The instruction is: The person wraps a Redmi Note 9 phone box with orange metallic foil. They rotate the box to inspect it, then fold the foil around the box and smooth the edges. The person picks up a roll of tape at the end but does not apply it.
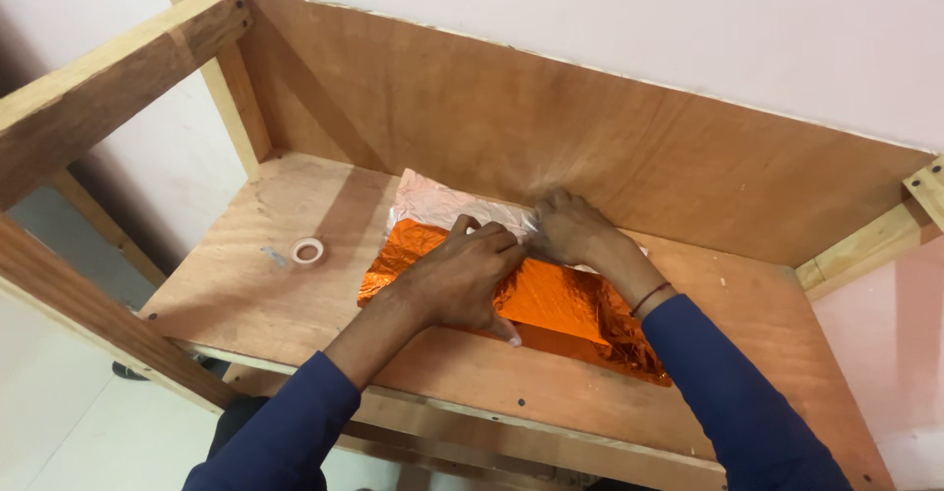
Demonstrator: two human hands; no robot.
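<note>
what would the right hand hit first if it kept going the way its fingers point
The right hand points up-left across the silver foil flap; beyond it, probably the plywood back panel, though depth is unclear.

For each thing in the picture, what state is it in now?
Orange foil sheet: lying flat on the shelf, crinkled, silver underside folded over at the far edge.
Tape roll: lying flat, untouched, left of the foil.
Left hand: pressing on the foil.
Right hand: pressing the folded silver edge.
</note>
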